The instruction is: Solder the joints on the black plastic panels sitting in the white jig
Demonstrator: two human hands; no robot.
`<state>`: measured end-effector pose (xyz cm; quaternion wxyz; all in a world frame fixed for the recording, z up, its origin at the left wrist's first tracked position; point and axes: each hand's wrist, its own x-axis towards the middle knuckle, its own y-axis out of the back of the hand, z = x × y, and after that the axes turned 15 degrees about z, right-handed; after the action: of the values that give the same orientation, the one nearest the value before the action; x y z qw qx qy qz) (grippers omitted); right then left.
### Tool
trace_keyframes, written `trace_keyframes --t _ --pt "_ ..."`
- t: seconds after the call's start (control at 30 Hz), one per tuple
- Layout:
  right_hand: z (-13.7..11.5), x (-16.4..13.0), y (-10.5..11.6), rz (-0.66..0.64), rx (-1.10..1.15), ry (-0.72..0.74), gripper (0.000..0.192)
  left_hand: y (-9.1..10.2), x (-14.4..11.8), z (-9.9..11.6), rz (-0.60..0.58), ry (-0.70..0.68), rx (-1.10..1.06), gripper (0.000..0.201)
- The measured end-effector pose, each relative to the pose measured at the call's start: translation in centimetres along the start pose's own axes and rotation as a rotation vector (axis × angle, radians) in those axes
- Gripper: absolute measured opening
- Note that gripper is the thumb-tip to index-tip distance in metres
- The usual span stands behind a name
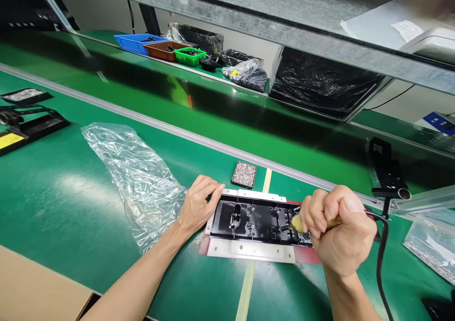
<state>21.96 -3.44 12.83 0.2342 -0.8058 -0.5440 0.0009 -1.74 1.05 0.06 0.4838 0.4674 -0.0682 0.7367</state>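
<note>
A long black plastic housing lies inner side up in a fixture with white blocks on a red base. Ribs, posts and an oblong slot show inside it. At the fixture's far left corner, my left hand is closed with curled fingers against the edge; its fingertips are partly hidden. My right hand makes a fist around a yellow-handled tool, whose thin dark tip points down left into the housing. The hand covers the housing's right end. Whether the black cable joins the tool, I cannot tell.
Clear plastic film lies left of the fixture. Behind it sits a small black tray of silvery bits. Blue, brown and green bins stand at the back. A metal shelf overhangs the bench.
</note>
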Motion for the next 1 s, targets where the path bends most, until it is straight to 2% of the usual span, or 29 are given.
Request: trace_keyframes --t 0.1,0.17,0.37,0.5,0.7,1.0 --pt "0.3 -0.7 -1.2 -0.025 0.023 0.022 0.039 0.9 0.1 0.2 0.021 -0.025 -0.004 0.030" --pt "1.0 -1.3 -1.9 -0.037 0.036 0.020 0.041 1.6 -0.1 -0.5 0.035 -0.063 -0.028 0.028" --pt "3.8 -2.6 -2.0 -0.008 0.052 0.014 0.041 2.1 -1.7 -5.1 -0.014 -0.109 -0.032 0.014" --pt "4.7 -2.8 -1.9 -0.007 0.062 -0.003 0.043 2.2 -2.2 -6.5 -0.022 -0.060 -0.026 0.017" --pt "4.7 -2.5 -3.3 -0.033 0.093 -0.008 0.043 2.8 -1.8 -7.2 -0.008 0.045 -0.028 0.027" --pt "4.9 -2.0 -4.9 -0.001 0.085 0.010 0.046 3.8 -0.4 -8.1 -0.072 0.233 0.011 0.043"
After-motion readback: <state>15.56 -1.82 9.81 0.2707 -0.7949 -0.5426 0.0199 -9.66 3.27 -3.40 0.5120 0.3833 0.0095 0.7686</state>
